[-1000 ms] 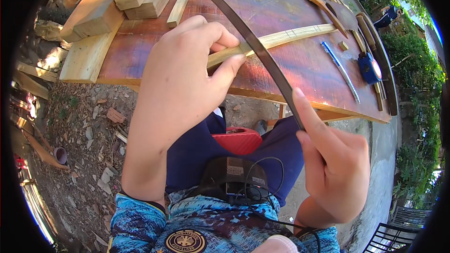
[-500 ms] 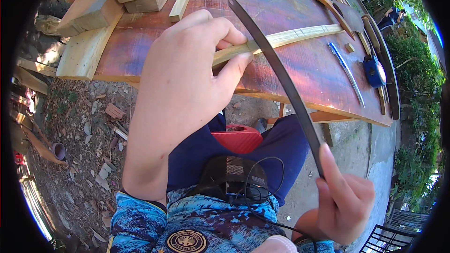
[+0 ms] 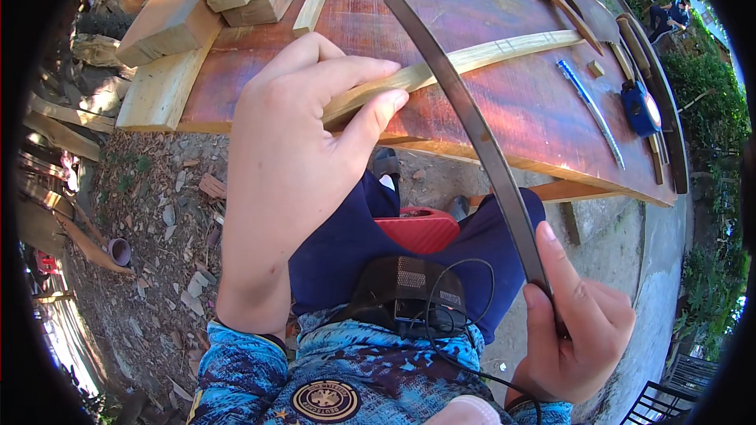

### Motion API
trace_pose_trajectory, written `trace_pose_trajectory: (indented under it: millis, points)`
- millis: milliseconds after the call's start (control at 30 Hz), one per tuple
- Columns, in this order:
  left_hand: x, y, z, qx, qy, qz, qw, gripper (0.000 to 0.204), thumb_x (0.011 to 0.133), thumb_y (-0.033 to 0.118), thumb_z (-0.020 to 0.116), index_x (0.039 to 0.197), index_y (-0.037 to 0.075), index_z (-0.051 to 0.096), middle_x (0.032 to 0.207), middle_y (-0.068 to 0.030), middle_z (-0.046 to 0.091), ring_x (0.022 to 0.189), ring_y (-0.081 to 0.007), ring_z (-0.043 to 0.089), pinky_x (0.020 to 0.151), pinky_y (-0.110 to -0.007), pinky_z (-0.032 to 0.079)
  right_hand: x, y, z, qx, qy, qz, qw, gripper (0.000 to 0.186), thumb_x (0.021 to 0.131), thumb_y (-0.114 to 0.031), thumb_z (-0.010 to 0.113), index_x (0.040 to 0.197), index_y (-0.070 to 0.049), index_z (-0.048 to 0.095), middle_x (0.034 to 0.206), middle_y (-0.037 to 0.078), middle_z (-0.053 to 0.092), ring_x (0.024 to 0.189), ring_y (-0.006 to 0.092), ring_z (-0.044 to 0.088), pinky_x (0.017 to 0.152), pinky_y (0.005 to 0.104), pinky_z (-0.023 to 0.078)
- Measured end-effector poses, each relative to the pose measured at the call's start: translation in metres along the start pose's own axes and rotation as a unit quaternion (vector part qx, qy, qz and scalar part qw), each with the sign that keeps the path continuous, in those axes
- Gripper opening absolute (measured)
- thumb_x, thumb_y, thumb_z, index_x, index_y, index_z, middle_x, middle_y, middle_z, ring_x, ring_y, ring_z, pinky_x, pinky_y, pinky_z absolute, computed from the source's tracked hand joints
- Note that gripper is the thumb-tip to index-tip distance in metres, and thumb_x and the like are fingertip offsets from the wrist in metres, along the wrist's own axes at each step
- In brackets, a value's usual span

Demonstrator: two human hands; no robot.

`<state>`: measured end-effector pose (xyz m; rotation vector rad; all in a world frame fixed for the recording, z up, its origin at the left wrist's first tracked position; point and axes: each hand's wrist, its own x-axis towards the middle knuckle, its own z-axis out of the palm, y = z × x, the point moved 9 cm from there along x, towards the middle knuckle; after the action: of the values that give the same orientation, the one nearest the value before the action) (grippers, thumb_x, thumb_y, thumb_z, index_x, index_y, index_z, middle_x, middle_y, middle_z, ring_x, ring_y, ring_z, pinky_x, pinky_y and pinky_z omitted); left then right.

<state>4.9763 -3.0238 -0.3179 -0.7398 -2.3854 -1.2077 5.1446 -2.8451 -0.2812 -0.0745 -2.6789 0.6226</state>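
the right hand [image 3: 583, 315] is holding a thin, dark metal blade [image 3: 482, 134] lower in the view than a second ago, and the blade is now turning more of its flat face to the camera. the left hand [image 3: 276, 142] is keeping its pinch, gripping a pale wood strip [image 3: 492, 55] between thumb and fingers. the strip is stretching out over the red-brown bench [image 3: 472, 4], and the blade is crossing it just beyond the left thumb, so the strip seems to be getting steadied while the blade is doing the moving. the left hand is covering the strip's near end, and the right fingers are partly hiding the blade's lower end. i cannot tell whether the blade is touching the strip or passing above it, nor whether the strip's far end is resting on the bench. dark lines [image 3: 545, 38] are showing faintly near that end, too small to make out well. the frame is cutting off the bench's far side.
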Motion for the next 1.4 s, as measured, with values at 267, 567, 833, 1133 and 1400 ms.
trace_pose_trajectory:
  millis: [267,567,833,1133,1400]
  points:
    - [0.001,-0.001,-0.003,0.001,-0.006,-0.004,1.0,0.021,0.089,0.01,0.081,0.108,0.001,0.08,0.083,-0.0011,0.059,0.072,-0.0083,0.055,0.064,-0.026,0.041,-0.006,-0.008,0.003,-0.052,-0.021,-0.015,0.998,0.049,0.079,-0.008,0.078,0.128,-0.003,0.077,0.072,0.011,0.072,0.057,0.0209,0.06,0.064,0.0318,0.046]
    - [0.0,-0.001,-0.002,0.027,-0.003,0.019,0.999,0.021,0.089,0.011,0.082,0.106,0.001,0.079,0.083,-0.0011,0.059,0.071,-0.009,0.055,0.065,-0.026,0.043,-0.006,0.0,0.002,-0.053,-0.043,-0.064,0.996,0.051,0.076,0.0,0.075,0.127,0.001,0.076,0.068,0.012,0.069,0.054,0.0204,0.056,0.059,0.0311,0.043]
    - [0.004,-0.01,0.001,0.002,-0.01,0.013,1.0,0.02,0.087,0.01,0.083,0.104,0.001,0.078,0.082,-0.0007,0.059,0.072,-0.0096,0.055,0.067,-0.026,0.044,0.047,-0.014,0.033,-0.006,-0.107,-0.143,0.984,0.053,0.085,0.01,0.068,0.137,0.006,0.068,0.061,0.009,0.056,0.05,0.0129,0.049,0.052,0.0276,0.036]
    - [0.001,0.019,0.004,-0.063,-0.03,0.031,0.997,0.019,0.087,0.009,0.083,0.103,0.001,0.077,0.08,-0.0011,0.057,0.072,-0.0108,0.054,0.067,-0.027,0.042,0.022,-0.001,0.014,-0.024,-0.145,-0.152,0.978,0.054,0.085,0.011,0.064,0.139,0.012,0.062,0.076,0.015,0.069,0.051,0.0118,0.05,0.053,0.0262,0.039]
    - [0.003,0.007,0.004,-0.002,-0.043,0.0,0.999,0.018,0.089,0.001,0.077,0.107,-0.003,0.074,0.083,-0.0003,0.05,0.078,-0.0102,0.047,0.071,-0.025,0.038,0.027,0.001,0.027,0.035,-0.074,-0.121,0.989,0.057,0.081,0.002,0.076,0.138,-0.002,0.07,0.056,0.005,0.052,0.044,0.0218,0.05,0.05,0.0359,0.044]
